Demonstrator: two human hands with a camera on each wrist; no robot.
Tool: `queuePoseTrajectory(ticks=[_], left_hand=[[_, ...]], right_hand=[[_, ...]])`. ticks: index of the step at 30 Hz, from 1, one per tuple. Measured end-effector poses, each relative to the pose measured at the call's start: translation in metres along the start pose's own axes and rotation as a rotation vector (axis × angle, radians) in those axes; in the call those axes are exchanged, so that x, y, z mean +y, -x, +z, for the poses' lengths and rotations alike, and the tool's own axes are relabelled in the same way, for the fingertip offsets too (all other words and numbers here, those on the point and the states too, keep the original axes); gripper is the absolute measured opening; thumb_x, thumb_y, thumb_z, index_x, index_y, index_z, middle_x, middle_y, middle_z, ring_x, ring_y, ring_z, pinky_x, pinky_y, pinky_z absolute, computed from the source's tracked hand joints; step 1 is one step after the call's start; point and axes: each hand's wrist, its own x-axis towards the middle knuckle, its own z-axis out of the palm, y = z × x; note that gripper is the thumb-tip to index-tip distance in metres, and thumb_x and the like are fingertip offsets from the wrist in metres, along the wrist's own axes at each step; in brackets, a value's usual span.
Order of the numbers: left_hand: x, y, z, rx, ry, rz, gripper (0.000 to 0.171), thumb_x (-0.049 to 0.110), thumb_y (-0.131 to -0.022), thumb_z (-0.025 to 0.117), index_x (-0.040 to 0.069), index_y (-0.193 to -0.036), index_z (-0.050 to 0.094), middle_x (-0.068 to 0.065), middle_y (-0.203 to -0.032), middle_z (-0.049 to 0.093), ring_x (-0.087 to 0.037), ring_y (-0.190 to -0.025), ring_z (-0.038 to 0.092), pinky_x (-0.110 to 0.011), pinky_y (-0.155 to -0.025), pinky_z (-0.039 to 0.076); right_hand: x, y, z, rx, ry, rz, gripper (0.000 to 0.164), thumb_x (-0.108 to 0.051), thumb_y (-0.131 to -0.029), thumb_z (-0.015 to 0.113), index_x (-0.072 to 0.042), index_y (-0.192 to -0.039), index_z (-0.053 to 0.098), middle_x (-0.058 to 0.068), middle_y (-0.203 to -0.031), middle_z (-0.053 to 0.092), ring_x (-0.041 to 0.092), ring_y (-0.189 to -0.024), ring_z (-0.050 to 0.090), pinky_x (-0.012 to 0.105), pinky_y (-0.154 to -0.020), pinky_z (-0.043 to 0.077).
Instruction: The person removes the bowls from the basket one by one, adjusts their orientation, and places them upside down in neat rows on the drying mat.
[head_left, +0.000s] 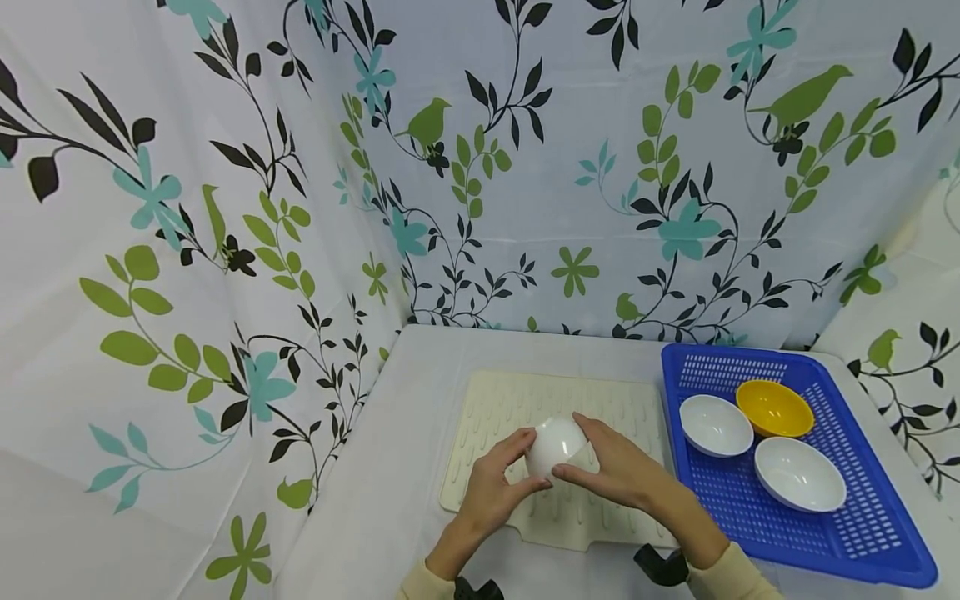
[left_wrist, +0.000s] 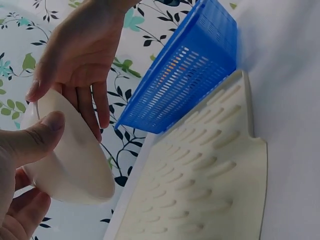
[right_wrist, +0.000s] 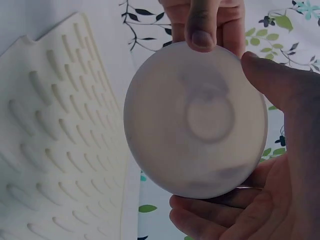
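From the head view I see a person's left hand [head_left: 491,483] and right hand [head_left: 618,467], both clamped on one white bowl [head_left: 557,442] from two sides. The bowl is held over the cream ridged mat [head_left: 615,400], which lies in the middle part of the tabletop [head_left: 405,450]. By the right edge of the tabletop stands a blue plastic basket [head_left: 727,508], and inside it are a yellow bowl [head_left: 775,408] and two more white bowls [head_left: 716,426] [head_left: 800,475], close together. A curtain [head_left: 480,250] with leaves and birds hangs behind the far edge.

In the left wrist view, the left thumb [left_wrist: 45,132] presses on the held bowl, which is tilted, while the right hand touches it from the other side. The basket stands beyond the mat.

In the right wrist view, the same bowl shows its round outline, with a ring near its middle. The left thumb overlaps its upper rim, and the right hand's fingers curl around the side.
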Motion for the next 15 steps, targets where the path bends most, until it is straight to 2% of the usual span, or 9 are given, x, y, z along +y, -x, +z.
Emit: queuePoseTrajectory(ticks=[4, 6, 9, 11, 15], left_hand=[[-0.004, 0.000, -0.002, 0.006, 0.025, -0.013, 0.067, 0.029, -0.074, 0.076, 0.008, -0.133, 0.052, -0.005, -0.138, 0.053, -0.025, -0.122, 0.055, -0.035, -0.090, 0.056], [-0.008, 0.001, -0.002, -0.004, 0.116, -0.059, 0.068, 0.025, -0.074, 0.077, 0.009, -0.135, 0.050, -0.007, -0.140, 0.050, -0.027, -0.125, 0.052, -0.037, -0.089, 0.057], [-0.013, 0.001, -0.003, -0.022, 0.274, -0.160, 0.072, 0.018, -0.076, 0.076, 0.010, -0.140, 0.043, -0.009, -0.147, 0.041, -0.031, -0.132, 0.044, -0.036, -0.090, 0.055], [-0.018, 0.001, -0.004, -0.026, 0.336, -0.235, 0.077, 0.018, -0.077, 0.076, 0.008, -0.143, 0.037, -0.012, -0.150, 0.035, -0.032, -0.134, 0.041, -0.034, -0.094, 0.053], [-0.030, 0.004, -0.007, -0.035, 0.356, -0.390, 0.084, 0.027, -0.076, 0.077, 0.008, -0.145, 0.034, -0.016, -0.150, 0.034, -0.032, -0.133, 0.042, -0.028, -0.099, 0.048]], right_hand=[[0.001, -0.006, 0.007, 0.013, -0.039, 0.008, 0.091, -0.066, -0.076, 0.061, -0.008, -0.143, 0.036, 0.009, -0.134, 0.051, 0.024, -0.114, 0.056, 0.040, -0.082, 0.058], [0.002, -0.010, 0.012, 0.018, -0.074, 0.022, 0.092, -0.065, -0.076, 0.062, -0.008, -0.143, 0.035, 0.009, -0.135, 0.051, 0.024, -0.112, 0.057, 0.039, -0.079, 0.058], [0.003, -0.015, 0.020, 0.033, -0.131, 0.039, 0.092, -0.063, -0.075, 0.064, -0.010, -0.144, 0.034, 0.009, -0.136, 0.050, 0.024, -0.113, 0.056, 0.040, -0.080, 0.058], [0.004, -0.019, 0.025, 0.048, -0.162, 0.041, 0.092, -0.062, -0.075, 0.066, -0.011, -0.144, 0.033, 0.008, -0.136, 0.049, 0.024, -0.114, 0.056, 0.041, -0.081, 0.058], [0.004, -0.025, 0.035, 0.076, -0.205, 0.027, 0.093, -0.061, -0.073, 0.068, -0.013, -0.144, 0.033, 0.007, -0.136, 0.048, 0.022, -0.114, 0.055, 0.040, -0.081, 0.057]])
